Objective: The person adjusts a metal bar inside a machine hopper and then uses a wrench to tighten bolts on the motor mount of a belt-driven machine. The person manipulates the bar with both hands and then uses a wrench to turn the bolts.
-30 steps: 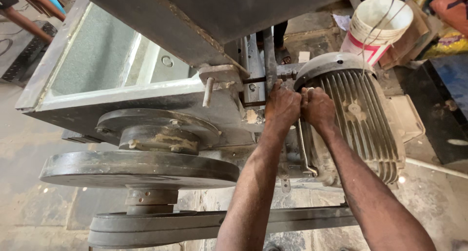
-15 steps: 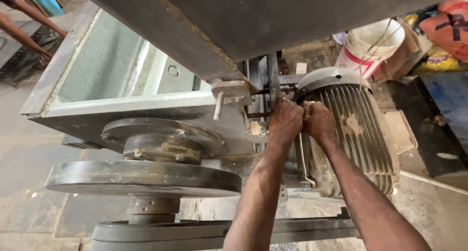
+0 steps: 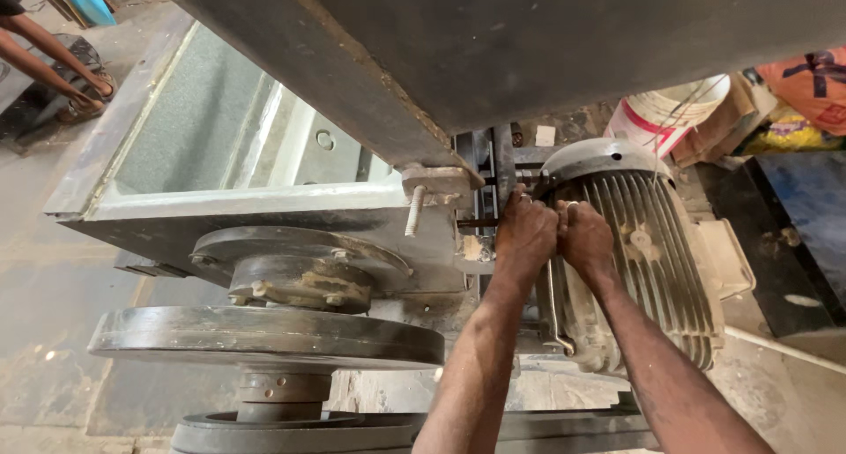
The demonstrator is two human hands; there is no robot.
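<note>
The thin metal rod [image 3: 553, 300] runs upright along the near side of the finned motor [image 3: 648, 251]. My left hand [image 3: 526, 235] and right hand [image 3: 583, 240] are closed together on its top, equally near.

fingertips of both hands hidden behind knuckles, belt [image 3: 564, 429] cut by bottom edge, bucket [image 3: 670, 112] half hidden

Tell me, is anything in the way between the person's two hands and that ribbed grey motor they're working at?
Nothing visible stands between them. The left hand and the right hand are already closed side by side at the near edge of the finned motor, beside its mounting bracket. What their fingers grip is hidden by the hands themselves.
</note>
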